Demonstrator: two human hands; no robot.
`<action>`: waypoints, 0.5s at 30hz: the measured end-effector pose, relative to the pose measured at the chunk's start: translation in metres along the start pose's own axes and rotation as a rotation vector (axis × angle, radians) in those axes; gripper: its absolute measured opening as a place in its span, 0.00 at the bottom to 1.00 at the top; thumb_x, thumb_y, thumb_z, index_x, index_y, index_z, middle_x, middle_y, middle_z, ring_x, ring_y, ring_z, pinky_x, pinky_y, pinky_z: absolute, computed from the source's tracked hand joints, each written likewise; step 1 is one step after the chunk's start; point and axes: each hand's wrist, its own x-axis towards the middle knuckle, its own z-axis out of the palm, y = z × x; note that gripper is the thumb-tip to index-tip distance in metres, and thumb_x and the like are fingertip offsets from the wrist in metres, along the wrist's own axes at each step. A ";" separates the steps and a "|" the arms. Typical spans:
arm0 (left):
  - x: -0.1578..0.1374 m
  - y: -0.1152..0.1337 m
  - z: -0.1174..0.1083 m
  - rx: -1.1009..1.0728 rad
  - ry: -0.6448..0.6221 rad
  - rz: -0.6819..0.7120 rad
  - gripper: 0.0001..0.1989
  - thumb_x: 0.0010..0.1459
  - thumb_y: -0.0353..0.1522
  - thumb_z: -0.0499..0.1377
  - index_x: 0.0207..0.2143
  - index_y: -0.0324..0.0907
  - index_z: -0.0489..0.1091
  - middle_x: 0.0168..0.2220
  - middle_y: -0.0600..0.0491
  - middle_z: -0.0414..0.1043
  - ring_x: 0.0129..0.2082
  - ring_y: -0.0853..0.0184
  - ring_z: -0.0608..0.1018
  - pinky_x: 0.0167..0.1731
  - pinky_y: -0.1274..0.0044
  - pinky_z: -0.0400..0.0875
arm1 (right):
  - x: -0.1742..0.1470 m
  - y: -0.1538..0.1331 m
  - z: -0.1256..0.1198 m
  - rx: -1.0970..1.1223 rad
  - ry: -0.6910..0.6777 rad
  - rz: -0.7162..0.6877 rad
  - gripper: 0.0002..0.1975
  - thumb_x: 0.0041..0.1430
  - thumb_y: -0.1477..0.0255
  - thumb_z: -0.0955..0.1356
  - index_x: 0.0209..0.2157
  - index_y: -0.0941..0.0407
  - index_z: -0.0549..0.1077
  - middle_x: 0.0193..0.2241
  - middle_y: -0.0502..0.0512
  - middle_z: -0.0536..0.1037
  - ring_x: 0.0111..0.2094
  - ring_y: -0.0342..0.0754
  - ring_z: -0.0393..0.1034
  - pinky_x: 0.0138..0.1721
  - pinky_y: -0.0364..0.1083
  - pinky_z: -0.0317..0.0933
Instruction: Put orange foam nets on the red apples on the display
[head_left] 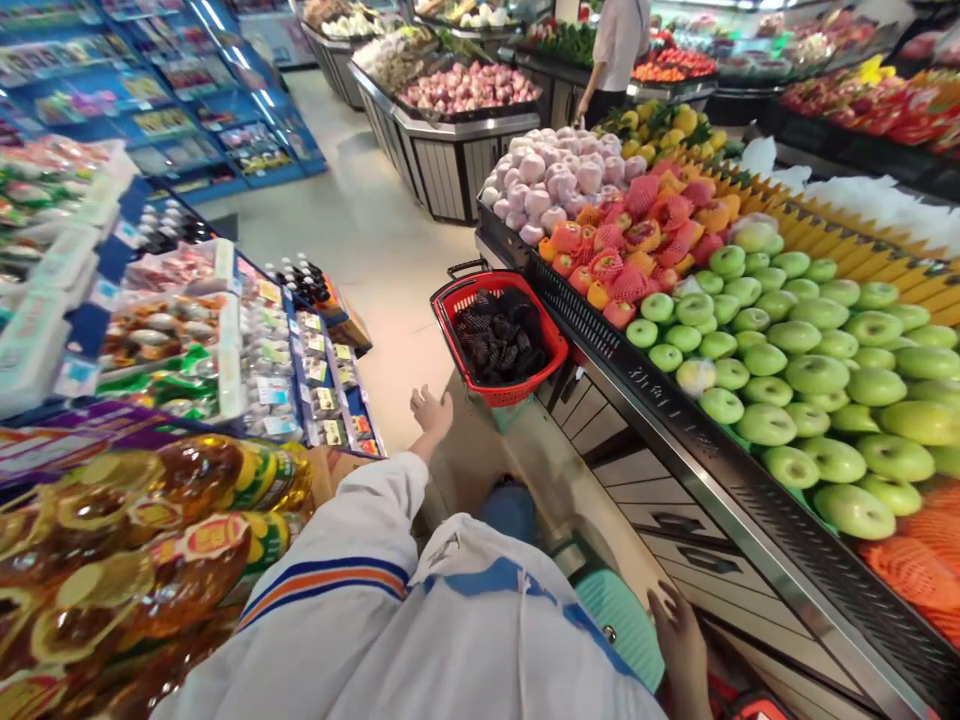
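Observation:
My left hand (431,410) is stretched out over the aisle floor with its fingers apart, and it holds nothing. Just ahead of it and to the right is a red shopping basket (555,349) with a black handle. Dark, lumpy things (501,335) that look wrapped in black netting fill the basket; I cannot tell their kind. Low at my right side hangs my right hand (679,615), somewhat blurred, with its fingers loosely apart and nothing visible in them. A mint-green ribbed bag (619,615) is beside that hand, near my body.
A fruit stand (660,455) runs along my right, with green apples (817,370) and net-wrapped fruit (637,235). Oil bottles (202,540) and packaged-food shelves (277,360) crowd my left. A person (619,50) stands farther back. Red plastic (757,708) shows at the bottom right.

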 end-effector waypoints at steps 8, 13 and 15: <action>0.136 0.148 0.062 -0.079 -0.057 0.652 0.32 0.64 0.40 0.57 0.67 0.38 0.59 0.74 0.38 0.49 0.73 0.50 0.53 0.69 0.58 0.54 | 0.134 -0.246 0.203 0.413 -0.181 0.106 0.40 0.38 0.45 0.73 0.49 0.56 0.74 0.54 0.67 0.78 0.55 0.63 0.73 0.51 0.54 0.71; 0.139 0.213 0.135 0.282 -0.487 1.270 0.28 0.61 0.38 0.60 0.64 0.44 0.68 0.74 0.43 0.53 0.74 0.43 0.49 0.69 0.48 0.48 | 0.204 -0.320 0.324 0.530 -0.157 0.299 0.36 0.54 0.45 0.66 0.56 0.56 0.69 0.46 0.64 0.81 0.44 0.58 0.79 0.39 0.52 0.75; 0.132 0.217 0.166 0.464 -0.640 1.374 0.34 0.56 0.38 0.65 0.65 0.44 0.67 0.75 0.40 0.49 0.74 0.38 0.45 0.68 0.42 0.40 | 0.215 -0.328 0.354 0.580 -0.161 0.315 0.31 0.53 0.49 0.70 0.52 0.55 0.72 0.40 0.59 0.83 0.40 0.56 0.80 0.38 0.50 0.75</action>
